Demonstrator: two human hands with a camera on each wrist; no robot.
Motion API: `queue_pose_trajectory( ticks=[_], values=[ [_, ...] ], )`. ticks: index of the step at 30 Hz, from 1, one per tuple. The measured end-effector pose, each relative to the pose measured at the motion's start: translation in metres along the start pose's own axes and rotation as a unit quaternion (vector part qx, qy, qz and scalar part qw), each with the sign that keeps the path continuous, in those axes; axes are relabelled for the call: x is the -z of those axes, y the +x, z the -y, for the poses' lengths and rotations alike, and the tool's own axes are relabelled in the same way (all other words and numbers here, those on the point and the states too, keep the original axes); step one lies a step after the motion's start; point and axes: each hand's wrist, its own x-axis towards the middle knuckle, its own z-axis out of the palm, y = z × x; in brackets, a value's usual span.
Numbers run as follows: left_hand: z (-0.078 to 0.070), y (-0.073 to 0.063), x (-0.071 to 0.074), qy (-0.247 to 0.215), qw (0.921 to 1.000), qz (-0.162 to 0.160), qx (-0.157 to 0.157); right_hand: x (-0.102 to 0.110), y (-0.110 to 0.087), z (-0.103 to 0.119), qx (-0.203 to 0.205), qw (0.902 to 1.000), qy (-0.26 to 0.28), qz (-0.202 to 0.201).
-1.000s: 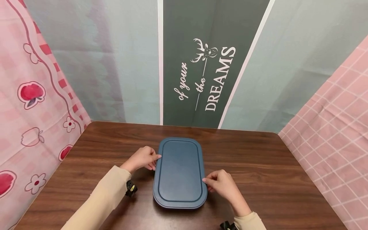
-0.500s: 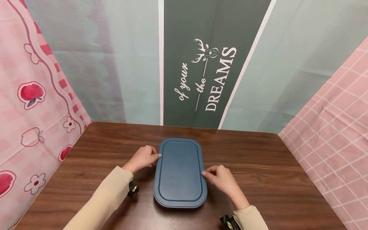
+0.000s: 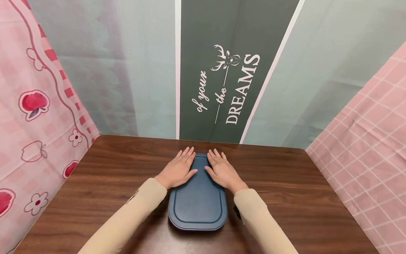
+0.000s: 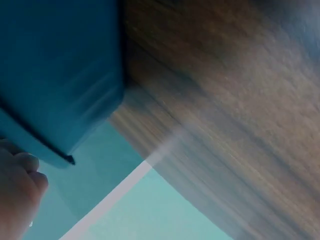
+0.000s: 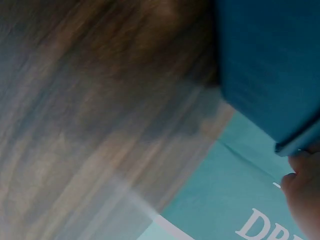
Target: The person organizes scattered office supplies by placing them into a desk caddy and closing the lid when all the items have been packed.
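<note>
A blue rectangular box with rounded corners stands on the wooden table, its flat lid on top with a groove running round it. My left hand lies flat on the lid's far left part, fingers straight and pointing away from me. Mirroring it, my right hand rests flat on the far right part, thumb toward the middle. Both wrist views show the box's side wall below the lid's rim, with part of each hand over the rim. What the box holds is hidden.
The dark brown wooden table reaches back to a grey-green curtain with white lettering. Pink patterned cloth hangs on the left, and pink checked cloth hangs on the right.
Both hands have left the lid's side edges, where their fingers were curled, and moved inward and away from me onto its far part, fingers now straight. The box has barely moved.
</note>
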Motion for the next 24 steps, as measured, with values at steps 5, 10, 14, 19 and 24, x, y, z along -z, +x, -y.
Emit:
queue_pose_trajectory(
  ticks=[5, 10, 14, 19, 24],
  values=[
    [0.005, 0.0, -0.011, 0.012, 0.9998, 0.011, 0.006, -0.012, 0.004, -0.006, 0.01, 0.9999, -0.005, 0.008],
    [0.007, 0.0, -0.017, -0.005, 0.9999, 0.003, 0.009, -0.014, 0.002, -0.007, 0.013, 0.9999, -0.002, -0.002],
    [0.004, 0.0, -0.017, 0.008, 0.9999, 0.003, 0.005, -0.013, -0.003, -0.006, 0.005, 1.0, -0.006, -0.002],
    [0.0, -0.002, -0.014, 0.019, 0.9998, -0.001, -0.001, -0.011, -0.006, -0.005, 0.0, 0.9999, -0.013, -0.005],
    [0.0, -0.003, -0.014, 0.028, 0.9996, 0.002, 0.008, -0.013, -0.003, -0.004, 0.005, 0.9998, -0.019, -0.005]
  ],
)
